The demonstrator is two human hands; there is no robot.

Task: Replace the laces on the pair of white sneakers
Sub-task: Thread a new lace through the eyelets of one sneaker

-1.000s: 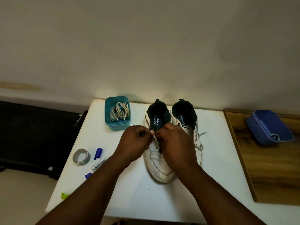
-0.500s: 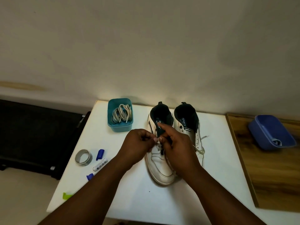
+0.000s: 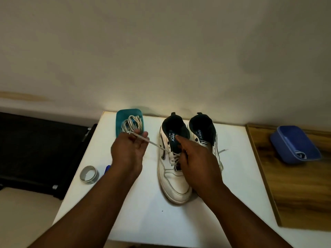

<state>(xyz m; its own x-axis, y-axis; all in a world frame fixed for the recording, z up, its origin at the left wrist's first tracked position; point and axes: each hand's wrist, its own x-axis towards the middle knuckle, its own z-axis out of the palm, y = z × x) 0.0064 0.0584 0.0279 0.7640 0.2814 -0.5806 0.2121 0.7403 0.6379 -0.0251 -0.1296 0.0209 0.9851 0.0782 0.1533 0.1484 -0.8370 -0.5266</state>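
Bare white tabletop (image 3: 143,212) is left below the left hand (image 3: 128,151). Just beyond it, the way is blocked by a teal plastic tub (image 3: 119,120); a grey tape roll (image 3: 89,175) lies near its wrist. Between it and the right hand (image 3: 195,163), a taut white lace (image 3: 155,144) is stretched.

Dim warm light, brighter patch on wall behind table, wide-angle edge bending

White table (image 3: 232,176) is sitting against a plain wall (image 3: 161,51). Roll of grey tape (image 3: 89,175) is lying near the table's left edge, w/ a blue cap (image 3: 107,168) just beside it, partly hidden. Wooden board (image 3: 300,185) is lying at the table's right side, carrying a blue tub (image 3: 293,144) w/ sth small inside, can't tell what. Dark furniture (image 3: 35,149) is standing left of the table.
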